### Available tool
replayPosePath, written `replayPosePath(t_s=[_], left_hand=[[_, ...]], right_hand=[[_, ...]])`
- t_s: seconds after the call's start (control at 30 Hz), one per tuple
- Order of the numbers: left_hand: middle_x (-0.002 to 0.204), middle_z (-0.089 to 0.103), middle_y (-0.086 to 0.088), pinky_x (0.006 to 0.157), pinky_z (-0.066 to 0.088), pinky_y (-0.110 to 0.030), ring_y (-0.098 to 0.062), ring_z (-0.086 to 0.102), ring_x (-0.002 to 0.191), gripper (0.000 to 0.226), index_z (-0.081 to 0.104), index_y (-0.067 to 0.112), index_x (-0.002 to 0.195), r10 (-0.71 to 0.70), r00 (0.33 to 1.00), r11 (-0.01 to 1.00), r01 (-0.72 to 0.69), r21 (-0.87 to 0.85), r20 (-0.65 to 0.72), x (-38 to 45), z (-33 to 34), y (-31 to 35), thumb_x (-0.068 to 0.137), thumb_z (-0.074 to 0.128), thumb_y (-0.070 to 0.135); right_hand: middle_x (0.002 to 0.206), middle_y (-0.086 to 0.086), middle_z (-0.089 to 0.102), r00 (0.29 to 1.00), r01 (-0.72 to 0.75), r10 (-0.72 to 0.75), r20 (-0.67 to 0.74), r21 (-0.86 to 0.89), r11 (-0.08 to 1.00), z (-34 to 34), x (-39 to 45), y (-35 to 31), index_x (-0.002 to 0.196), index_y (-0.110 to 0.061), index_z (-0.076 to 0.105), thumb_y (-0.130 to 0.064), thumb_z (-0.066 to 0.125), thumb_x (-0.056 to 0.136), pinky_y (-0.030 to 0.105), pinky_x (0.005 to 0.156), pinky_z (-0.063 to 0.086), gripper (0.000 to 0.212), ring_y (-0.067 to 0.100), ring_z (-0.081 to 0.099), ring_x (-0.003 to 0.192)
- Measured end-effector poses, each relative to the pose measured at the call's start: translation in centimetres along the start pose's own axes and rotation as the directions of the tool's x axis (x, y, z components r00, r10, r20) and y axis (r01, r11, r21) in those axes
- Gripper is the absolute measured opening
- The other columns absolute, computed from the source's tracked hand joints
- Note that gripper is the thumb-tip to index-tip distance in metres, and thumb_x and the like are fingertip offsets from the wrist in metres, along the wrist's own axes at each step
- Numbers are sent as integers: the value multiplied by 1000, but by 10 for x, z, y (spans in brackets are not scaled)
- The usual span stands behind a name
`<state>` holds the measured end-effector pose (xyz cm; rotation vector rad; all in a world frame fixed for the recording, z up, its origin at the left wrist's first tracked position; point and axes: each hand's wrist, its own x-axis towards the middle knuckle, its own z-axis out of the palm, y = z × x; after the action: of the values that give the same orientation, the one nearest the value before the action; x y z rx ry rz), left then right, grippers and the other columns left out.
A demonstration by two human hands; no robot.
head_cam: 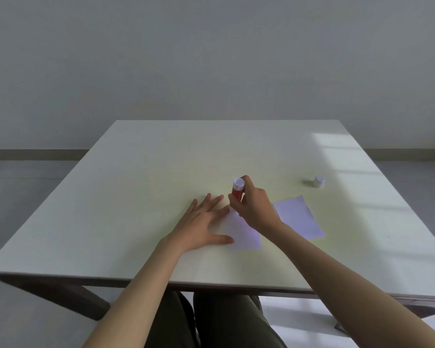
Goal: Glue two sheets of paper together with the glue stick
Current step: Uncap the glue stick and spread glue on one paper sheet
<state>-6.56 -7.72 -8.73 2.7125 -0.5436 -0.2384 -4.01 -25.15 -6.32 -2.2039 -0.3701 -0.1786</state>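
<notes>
A pale sheet of paper [245, 234] lies flat on the table near its middle. My left hand [201, 222] rests spread on the table, fingertips and thumb on the sheet's left edge. My right hand [254, 207] grips a red glue stick [237, 190] with its white end pointing up and its lower end down at the sheet's far corner. A second pale sheet [298, 217] lies to the right, apart from the first. The glue stick's white cap [319, 181] stands alone further right.
The light table [136, 184] ends at a near edge just above my knees. Sunlight falls across its right side. Grey floor and a plain wall surround it.
</notes>
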Motion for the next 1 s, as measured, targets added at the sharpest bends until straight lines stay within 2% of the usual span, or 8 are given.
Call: replayPosePath(t_s=[0.1,0.23,0.4,0.57,0.7,0.77,0.93,1.0], left_hand=[[161,-1,11,120,-2,-42,-12,-10,147,89,17,41,147,-16,1000,999,16,31,4,1,2,-2,72,54,71],[161,1,7,120,-2,-40,-13,-7,148,91,23,39,146,-26,1000,999,26,22,-11,3,3,-3,69,57,72],[161,2,4,120,-2,-41,-14,-5,148,92,26,38,145,-23,999,1000,23,17,-25,4,2,-3,66,60,72],[161,1,9,119,-5,-45,-14,-7,148,98,22,35,147,-8,1000,999,8,34,4,2,2,-2,65,59,73],[158,3,22,118,-10,-48,-7,-7,147,103,16,30,149,4,1000,999,-5,35,27,2,1,0,66,57,74],[156,5,25,117,-12,-49,-5,-8,146,105,11,30,150,6,999,999,-8,35,36,1,0,1,66,55,74],[156,5,27,116,-13,-52,-2,-12,145,104,11,33,150,17,999,999,-18,33,38,-1,-1,3,65,53,76],[155,6,28,116,-14,-53,-2,-12,145,102,14,34,149,17,999,1000,-18,13,37,-1,-2,3,65,54,75]], right_hand=[[67,5,62,998,57,-56,22,-56,997,-2,3,1,84,-19,33,-16,53,86,25,49,35,20,14,43,46],[68,14,62,999,41,-44,-17,-127,991,-12,3,9,86,-11,36,-12,54,84,38,52,44,18,31,52,54],[70,17,63,999,-5,1,-44,-109,994,-26,-1,16,85,-13,38,-10,53,84,43,56,47,16,37,55,59],[71,13,67,998,-27,22,-61,-85,996,-33,-2,14,84,-13,38,-12,53,86,39,54,47,16,33,57,56],[76,4,65,954,-16,16,-299,2,1000,-35,-8,4,79,-20,39,-19,57,85,28,54,41,20,17,57,54],[77,6,61,917,35,-38,-398,-16,999,-31,-12,-3,77,-23,40,-18,61,83,27,56,39,22,18,56,57],[70,4,63,976,34,-35,-214,-9,999,-10,-23,-5,77,-14,49,-15,63,81,31,61,46,15,17,56,63],[66,3,60,978,12,-15,-208,-16,1000,-6,-22,-3,77,-12,51,-14,64,80,32,59,45,14,17,54,61]])
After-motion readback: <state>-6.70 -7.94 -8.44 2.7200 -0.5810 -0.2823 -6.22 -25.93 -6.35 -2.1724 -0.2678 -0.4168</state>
